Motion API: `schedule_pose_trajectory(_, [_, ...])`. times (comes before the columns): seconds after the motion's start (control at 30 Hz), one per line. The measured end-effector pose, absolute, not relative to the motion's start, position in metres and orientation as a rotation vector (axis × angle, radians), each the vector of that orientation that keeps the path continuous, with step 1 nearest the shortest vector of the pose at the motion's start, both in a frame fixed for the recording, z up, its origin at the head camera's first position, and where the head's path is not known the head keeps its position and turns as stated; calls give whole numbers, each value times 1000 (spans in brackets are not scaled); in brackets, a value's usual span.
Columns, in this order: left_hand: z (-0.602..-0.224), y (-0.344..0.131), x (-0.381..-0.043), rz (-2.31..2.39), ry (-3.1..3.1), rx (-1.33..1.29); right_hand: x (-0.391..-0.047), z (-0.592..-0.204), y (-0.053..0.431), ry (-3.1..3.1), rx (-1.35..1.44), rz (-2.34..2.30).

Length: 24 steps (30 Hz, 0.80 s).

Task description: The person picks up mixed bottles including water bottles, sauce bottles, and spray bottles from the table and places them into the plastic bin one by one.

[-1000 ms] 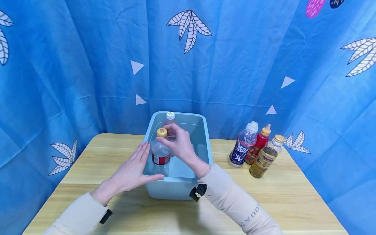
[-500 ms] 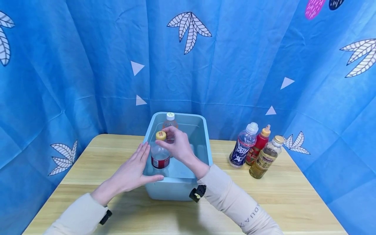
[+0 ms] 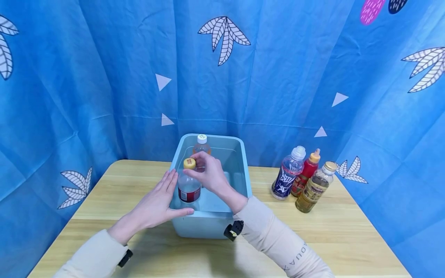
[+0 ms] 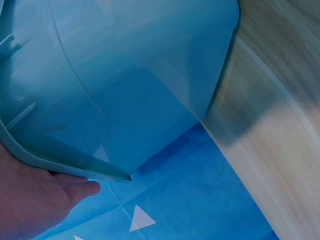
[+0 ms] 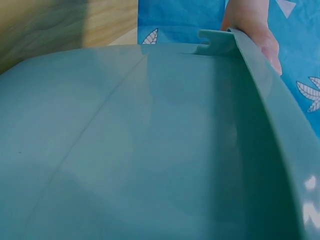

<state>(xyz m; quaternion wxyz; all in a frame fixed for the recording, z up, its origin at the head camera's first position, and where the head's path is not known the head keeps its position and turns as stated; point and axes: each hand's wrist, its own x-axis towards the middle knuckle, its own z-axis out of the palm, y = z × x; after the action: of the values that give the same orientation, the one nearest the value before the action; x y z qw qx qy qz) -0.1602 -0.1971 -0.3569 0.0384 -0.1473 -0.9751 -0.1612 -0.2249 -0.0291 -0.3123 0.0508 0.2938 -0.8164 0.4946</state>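
Booth: blue curtains (image 3: 285, 77), wooden table (image 3: 347, 239)

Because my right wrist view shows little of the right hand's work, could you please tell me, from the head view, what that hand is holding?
Observer: The right hand holds a red-labelled bottle near its yellow cap.
Operator: Thank you; is there another bottle in the tub?
Observer: Yes, a white-capped bottle stands farther back, partly hidden by the right hand.
Operator: And could you say what stands on the table, to the right of the tub?
Observer: Three more: a blue-labelled bottle, a red bottle and a gold-labelled bottle.
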Motion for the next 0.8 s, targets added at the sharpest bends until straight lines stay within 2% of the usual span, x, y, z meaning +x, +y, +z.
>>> schedule_pose_trajectory(0.8, [-358,-197,-161,-516,-2970,-477,-221,-306,-26,-2518,932,1428])
